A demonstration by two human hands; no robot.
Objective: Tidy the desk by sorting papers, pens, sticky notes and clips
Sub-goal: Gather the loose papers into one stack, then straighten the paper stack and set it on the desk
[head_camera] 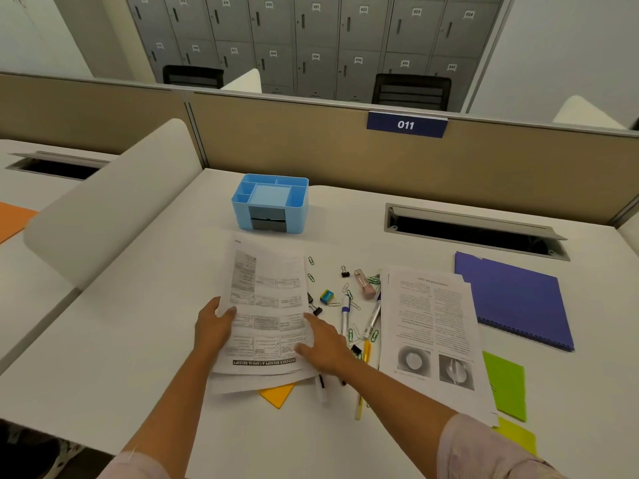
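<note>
A stack of printed sheets (266,299) lies at the middle of the white desk (145,340). My left hand (214,326) grips its left edge, thumb on top. My right hand (325,344) lies flat on the lower right corner with straight fingers. A yellow sticky note (276,395) pokes out from under the stack. To the right lie scattered paper clips (311,269), binder clips (345,271), several pens and markers (371,318), and a second stack of printed pages (432,330). An empty blue desk organiser (270,207) stands behind the sheets.
A purple folder (515,299) lies at the right, green sticky notes (506,385) below it. An open cable slot (473,229) runs along the back. A white divider (110,198) borders the left, a tan partition (311,146) the rear.
</note>
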